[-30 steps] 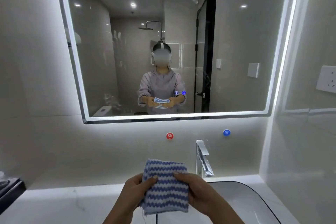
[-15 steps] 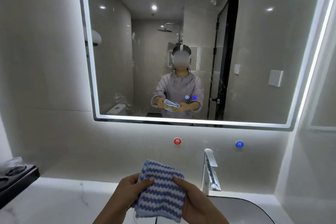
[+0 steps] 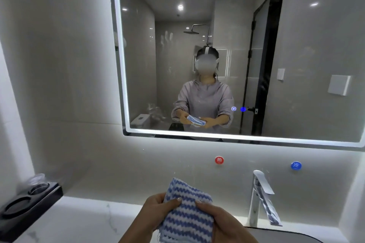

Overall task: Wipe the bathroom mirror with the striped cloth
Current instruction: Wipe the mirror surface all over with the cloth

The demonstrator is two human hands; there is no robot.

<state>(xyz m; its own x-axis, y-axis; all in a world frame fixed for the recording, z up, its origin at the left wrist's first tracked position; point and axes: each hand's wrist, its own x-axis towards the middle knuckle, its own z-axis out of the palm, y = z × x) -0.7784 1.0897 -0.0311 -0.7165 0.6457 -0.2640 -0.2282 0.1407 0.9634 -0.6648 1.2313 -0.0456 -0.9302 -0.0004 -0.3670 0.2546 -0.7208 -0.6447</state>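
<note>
2 tags: 热 [image 3: 219, 160], 冷 [image 3: 296, 165]; L hand [image 3: 157, 212], R hand [image 3: 225, 223] grip cloth [image 3: 187, 217].

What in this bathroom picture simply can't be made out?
Head view only:
1. Mirror: top and right edges cut off by the frame.
2. Sink: mostly cut off by the bottom edge.
3. Striped cloth: sides covered by the left hand and right hand gripping it.
4. Black tray: blur hides what its holders contain.

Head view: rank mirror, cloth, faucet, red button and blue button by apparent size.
1. mirror
2. cloth, though nearest the camera
3. faucet
4. red button and blue button look alike; not ranked
</note>
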